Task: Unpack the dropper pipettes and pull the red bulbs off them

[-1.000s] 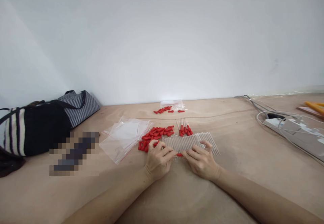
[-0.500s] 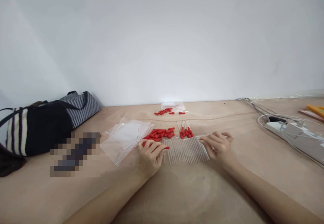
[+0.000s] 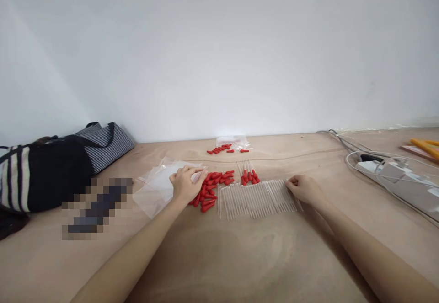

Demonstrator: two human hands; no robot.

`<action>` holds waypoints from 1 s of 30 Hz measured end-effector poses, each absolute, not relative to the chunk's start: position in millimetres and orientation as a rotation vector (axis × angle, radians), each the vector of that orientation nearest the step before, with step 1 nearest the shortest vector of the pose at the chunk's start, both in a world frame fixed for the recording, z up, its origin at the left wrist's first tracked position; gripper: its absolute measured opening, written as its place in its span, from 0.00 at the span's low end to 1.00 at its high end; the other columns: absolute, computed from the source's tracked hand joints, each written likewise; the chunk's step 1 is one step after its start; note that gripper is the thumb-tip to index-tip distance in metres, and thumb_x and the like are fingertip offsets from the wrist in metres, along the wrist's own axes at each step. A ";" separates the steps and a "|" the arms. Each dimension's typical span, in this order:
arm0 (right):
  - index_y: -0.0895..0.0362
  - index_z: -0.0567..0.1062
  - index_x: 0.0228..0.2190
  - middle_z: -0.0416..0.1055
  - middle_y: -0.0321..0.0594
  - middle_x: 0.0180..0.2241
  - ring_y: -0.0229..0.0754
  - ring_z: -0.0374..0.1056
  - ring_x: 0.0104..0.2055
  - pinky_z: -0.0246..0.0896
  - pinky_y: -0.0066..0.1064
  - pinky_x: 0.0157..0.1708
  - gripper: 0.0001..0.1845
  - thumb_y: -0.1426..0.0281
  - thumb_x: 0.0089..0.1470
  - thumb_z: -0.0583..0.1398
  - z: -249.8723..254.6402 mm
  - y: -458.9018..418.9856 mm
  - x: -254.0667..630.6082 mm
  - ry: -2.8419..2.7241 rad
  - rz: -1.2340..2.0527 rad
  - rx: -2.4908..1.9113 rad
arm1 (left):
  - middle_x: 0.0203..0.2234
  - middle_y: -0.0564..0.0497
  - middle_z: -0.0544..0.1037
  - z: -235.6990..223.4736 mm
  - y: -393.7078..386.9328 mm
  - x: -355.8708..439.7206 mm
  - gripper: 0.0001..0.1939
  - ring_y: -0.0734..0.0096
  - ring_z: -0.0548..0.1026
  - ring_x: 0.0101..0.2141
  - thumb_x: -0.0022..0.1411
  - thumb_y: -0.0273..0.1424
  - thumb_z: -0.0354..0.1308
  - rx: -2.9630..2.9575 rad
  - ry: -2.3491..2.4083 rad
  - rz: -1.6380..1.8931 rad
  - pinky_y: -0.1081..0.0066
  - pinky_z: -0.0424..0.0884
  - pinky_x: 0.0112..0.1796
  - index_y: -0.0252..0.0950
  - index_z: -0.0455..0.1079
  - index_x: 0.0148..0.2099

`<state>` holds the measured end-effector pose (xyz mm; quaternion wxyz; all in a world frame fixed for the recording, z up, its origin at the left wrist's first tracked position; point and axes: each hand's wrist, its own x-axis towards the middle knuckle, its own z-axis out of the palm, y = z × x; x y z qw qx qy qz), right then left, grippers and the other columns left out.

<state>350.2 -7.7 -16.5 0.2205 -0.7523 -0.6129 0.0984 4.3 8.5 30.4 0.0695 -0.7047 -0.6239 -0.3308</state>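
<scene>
A row of several clear glass tubes (image 3: pixel 255 199) lies side by side on the wooden table (image 3: pixel 240 257). Left of it is a heap of red rubber caps (image 3: pixel 211 186). My left hand (image 3: pixel 185 185) rests with curled fingers on the clear plastic bags (image 3: pixel 156 188), at the edge of the red heap. My right hand (image 3: pixel 305 188) pinches the right end of the tube row, fingers closed on a tube. A few finished droppers with red caps (image 3: pixel 249 175) lie behind the row.
More red caps and a small bag (image 3: pixel 228 146) lie near the wall. A striped bag (image 3: pixel 61 166) sits at the left beside a blurred object (image 3: pixel 96 207). A power strip and cables (image 3: pixel 387 168) lie at the right, with orange items (image 3: pixel 425 145) beyond.
My hands have parted from the middle of the tube row. The left went left onto the plastic bags; the right slid to the row's right end. The red heap has shifted a little.
</scene>
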 end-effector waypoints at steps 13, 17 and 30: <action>0.56 0.75 0.25 0.74 0.43 0.28 0.43 0.69 0.32 0.56 0.28 0.28 0.13 0.65 0.48 0.53 -14.4 -2.3 351.6 -1.696 0.326 -2.043 | 0.23 0.54 0.74 13.8 -44.6 14.9 0.07 0.71 0.70 0.29 0.57 0.29 0.53 -2.300 -1.111 -1.255 0.65 0.56 0.36 0.41 0.71 0.30; 0.57 0.75 0.28 0.74 0.43 0.30 0.43 0.69 0.33 0.55 0.28 0.28 0.14 0.64 0.49 0.52 -3.6 4.3 345.7 -1.657 0.333 -2.058 | 0.23 0.54 0.74 13.9 -43.3 14.9 0.07 0.71 0.69 0.29 0.57 0.29 0.53 -2.305 -1.104 -1.253 0.65 0.55 0.36 0.41 0.71 0.30; 0.57 0.71 0.13 0.68 0.41 0.15 0.42 0.66 0.24 0.54 0.29 0.23 0.12 0.62 0.33 0.61 21.4 60.3 267.7 -1.724 0.621 -2.123 | 0.22 0.54 0.75 13.0 -42.3 12.9 0.07 0.70 0.70 0.29 0.57 0.29 0.53 -2.314 -1.117 -1.201 0.64 0.53 0.37 0.41 0.71 0.28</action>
